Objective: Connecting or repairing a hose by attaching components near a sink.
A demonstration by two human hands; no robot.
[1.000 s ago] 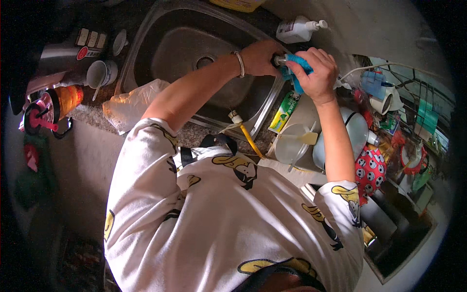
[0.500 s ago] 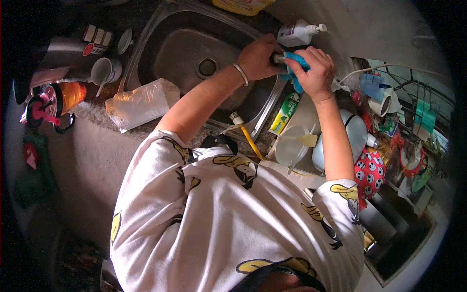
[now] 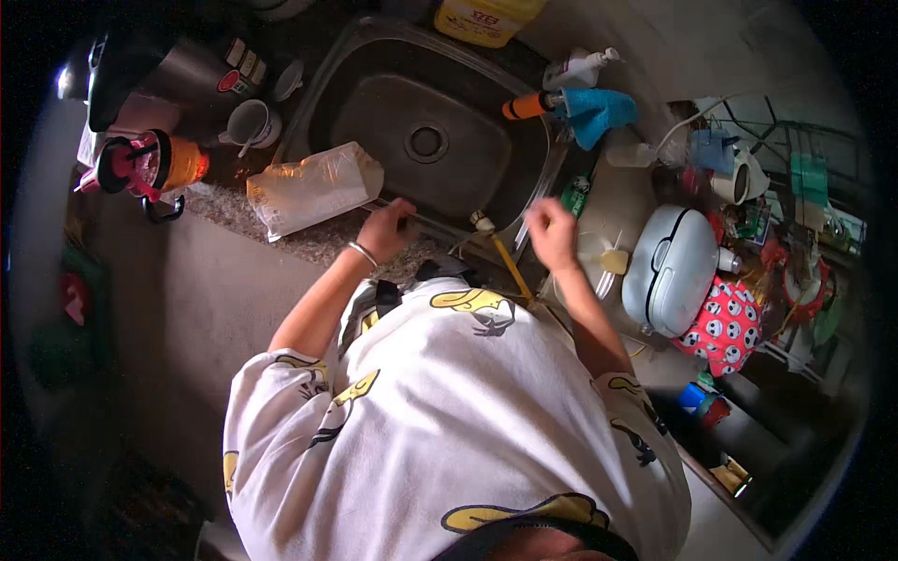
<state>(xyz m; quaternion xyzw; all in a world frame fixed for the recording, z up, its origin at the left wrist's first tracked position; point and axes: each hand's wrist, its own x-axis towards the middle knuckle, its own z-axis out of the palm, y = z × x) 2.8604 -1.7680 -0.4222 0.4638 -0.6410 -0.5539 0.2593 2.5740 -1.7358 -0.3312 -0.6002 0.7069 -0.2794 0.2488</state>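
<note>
My left hand hovers at the sink's near edge, beside a crumpled clear plastic bag. Its fingers curl loosely around a dark gap, and I cannot make out whether anything is in it. Past the sink's right corner, my right hand is curled and a little blurred, with nothing seen in it. A blue cloth hangs over the base of the tap, away from both hands. The tap's orange spout points left over the steel sink. A yellow hose with a white end lies between my hands.
A white pump bottle and a yellow jug stand behind the sink. On the left are a white mug and an orange-and-black pitcher. A pale blue case and a bowl are at the right.
Both hands have let go of the blue cloth at the tap and drawn back toward my body. The cloth now drapes there, and the orange spout is uncovered. The view has shifted.
</note>
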